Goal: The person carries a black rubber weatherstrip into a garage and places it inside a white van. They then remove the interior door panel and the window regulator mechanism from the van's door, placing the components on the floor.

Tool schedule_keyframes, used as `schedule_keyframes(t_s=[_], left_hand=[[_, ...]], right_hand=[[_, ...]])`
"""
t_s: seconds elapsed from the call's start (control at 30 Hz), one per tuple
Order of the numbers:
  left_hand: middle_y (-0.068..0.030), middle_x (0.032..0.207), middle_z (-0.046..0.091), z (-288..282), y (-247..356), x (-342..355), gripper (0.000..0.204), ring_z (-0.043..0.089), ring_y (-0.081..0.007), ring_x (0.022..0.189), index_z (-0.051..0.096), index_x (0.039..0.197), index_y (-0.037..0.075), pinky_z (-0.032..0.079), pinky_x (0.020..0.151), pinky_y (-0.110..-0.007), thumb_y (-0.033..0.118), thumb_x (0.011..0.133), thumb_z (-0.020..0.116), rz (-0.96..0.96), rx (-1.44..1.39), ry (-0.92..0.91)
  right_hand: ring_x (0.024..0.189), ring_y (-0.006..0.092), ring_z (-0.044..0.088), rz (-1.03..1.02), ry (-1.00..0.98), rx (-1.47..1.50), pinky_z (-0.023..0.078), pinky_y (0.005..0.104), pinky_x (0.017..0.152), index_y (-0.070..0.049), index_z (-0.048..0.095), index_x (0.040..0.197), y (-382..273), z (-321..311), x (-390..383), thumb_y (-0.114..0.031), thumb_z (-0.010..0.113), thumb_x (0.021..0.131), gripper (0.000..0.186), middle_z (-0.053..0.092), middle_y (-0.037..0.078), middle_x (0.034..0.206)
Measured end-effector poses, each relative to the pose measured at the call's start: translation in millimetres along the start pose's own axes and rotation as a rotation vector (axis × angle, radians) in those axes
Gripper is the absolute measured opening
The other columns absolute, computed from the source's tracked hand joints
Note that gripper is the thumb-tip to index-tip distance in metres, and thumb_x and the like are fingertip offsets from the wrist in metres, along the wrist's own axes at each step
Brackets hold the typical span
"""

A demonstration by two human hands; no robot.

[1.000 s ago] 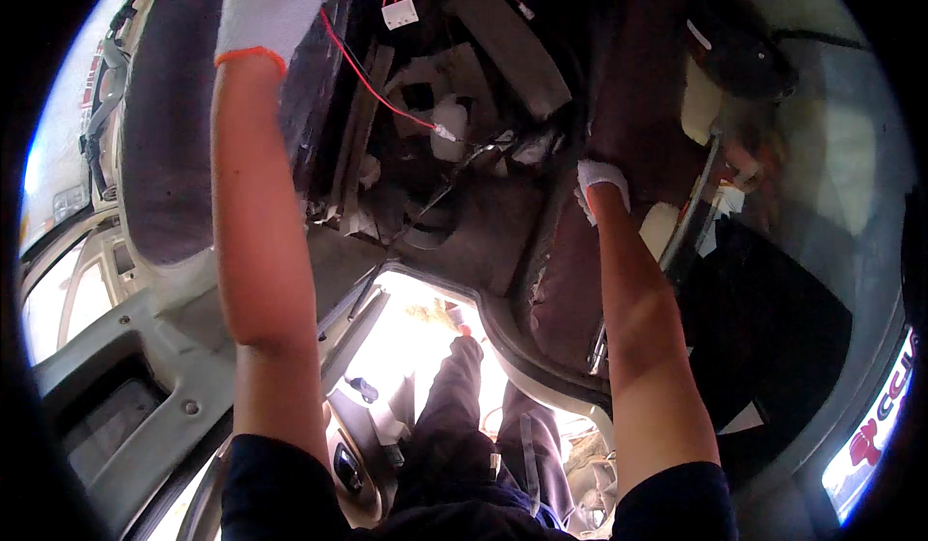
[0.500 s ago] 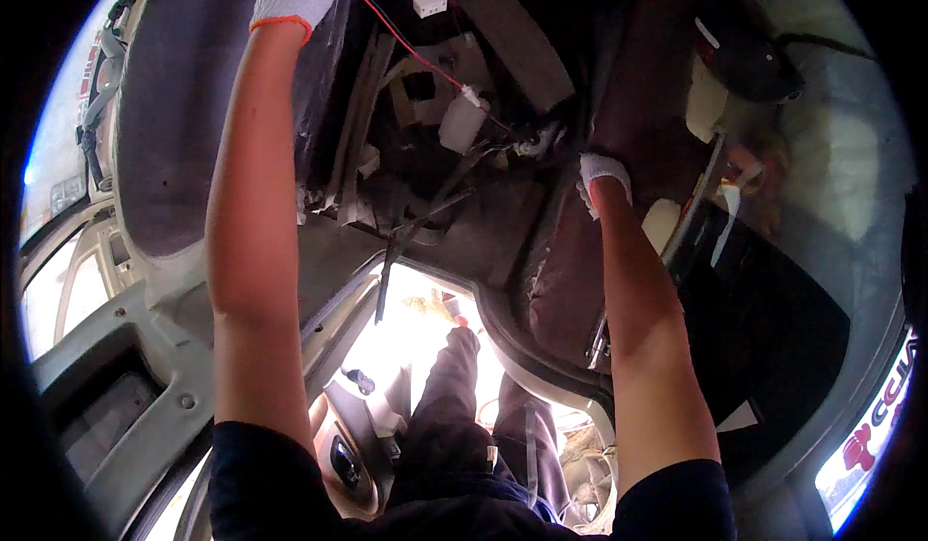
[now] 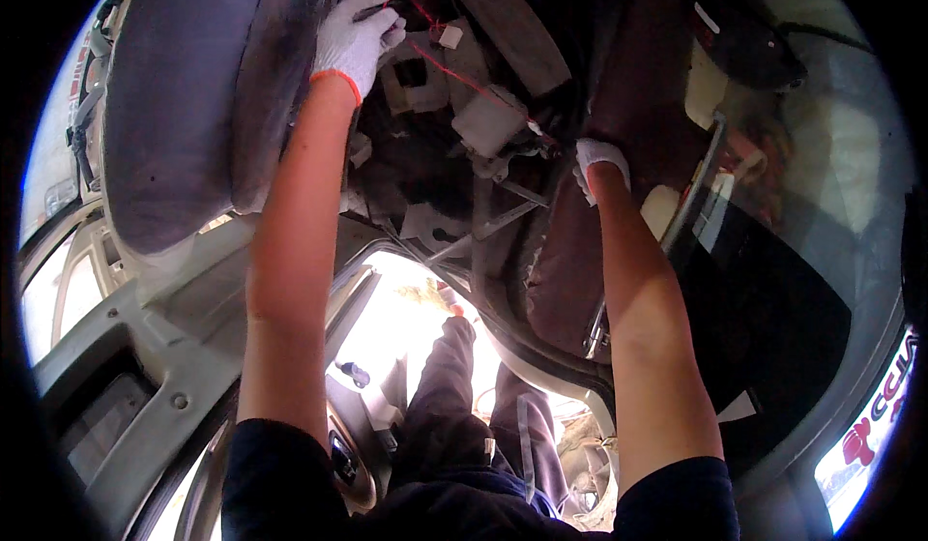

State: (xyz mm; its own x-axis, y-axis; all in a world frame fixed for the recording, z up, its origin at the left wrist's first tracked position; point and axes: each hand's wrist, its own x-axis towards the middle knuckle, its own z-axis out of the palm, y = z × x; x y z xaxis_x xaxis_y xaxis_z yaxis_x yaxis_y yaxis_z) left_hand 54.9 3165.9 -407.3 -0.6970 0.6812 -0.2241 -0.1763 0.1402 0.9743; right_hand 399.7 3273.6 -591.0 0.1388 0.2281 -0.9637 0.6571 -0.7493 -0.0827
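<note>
My left hand (image 3: 358,43), in a white knit glove with an orange cuff, is over the dark cavity beside the raised dark seat pad (image 3: 184,106). Its fingers are curled closed at a thin red wire (image 3: 413,1); the fingertips are partly hidden. A small white connector (image 3: 450,36) hangs on the wiring just right of them. More red wire runs down past a pale box (image 3: 490,120). My right hand (image 3: 601,166), gloved too, is closed at the edge of a dark maroon seat cushion (image 3: 628,87), with its fingers mostly hidden.
A metal strut (image 3: 493,227) crosses the cavity's lower part. Below it lies a bright door opening (image 3: 396,294) with my legs in it. A pale door panel (image 3: 184,348) stands at left. At right are a metal rail (image 3: 698,183) and a large window (image 3: 841,154).
My left hand has come down and right from the top edge to the red wire. The white connector and pale box appear shifted, and the strut sits differently. My right hand stays at the cushion.
</note>
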Motion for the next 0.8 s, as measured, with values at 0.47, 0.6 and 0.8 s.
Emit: schedule_keyframes(t_s=[0.47,0.6,0.8], left_hand=[[-0.0199,0.132,0.057,-35,-214,-169,0.060,0.056,-0.0365,0.119,0.047,0.137,0.004,0.043,0.102,-0.043,0.035,0.089,0.064,-0.175,0.720,0.047],[-0.0266,0.117,0.062,6,-261,-252,0.066,0.060,-0.0440,0.106,0.046,0.136,0.004,0.048,0.091,-0.052,0.045,0.086,0.062,-0.450,1.067,-0.198],[-0.0274,0.093,0.066,43,-251,-268,0.073,0.066,-0.0419,0.086,0.039,0.139,0.004,0.053,0.073,-0.050,0.050,0.086,0.062,-0.175,1.220,-0.228]], right_hand=[[0.059,0.0219,0.054,-0.017,0.115,-0.036,0.042,0.0411,0.056,-0.009,0.059,0.087,-9,8,-36,-0.043,0.055,0.091,0.034,0.061,0.006,0.074],[0.059,0.0237,0.054,-0.088,0.119,0.029,0.043,0.0422,0.058,-0.009,0.060,0.088,-7,5,-55,-0.039,0.056,0.090,0.031,0.061,0.007,0.072],[0.056,0.0238,0.052,-0.114,0.210,-0.136,0.042,0.0442,0.052,-0.009,0.062,0.086,-14,9,-68,-0.039,0.053,0.091,0.031,0.061,0.007,0.070]])
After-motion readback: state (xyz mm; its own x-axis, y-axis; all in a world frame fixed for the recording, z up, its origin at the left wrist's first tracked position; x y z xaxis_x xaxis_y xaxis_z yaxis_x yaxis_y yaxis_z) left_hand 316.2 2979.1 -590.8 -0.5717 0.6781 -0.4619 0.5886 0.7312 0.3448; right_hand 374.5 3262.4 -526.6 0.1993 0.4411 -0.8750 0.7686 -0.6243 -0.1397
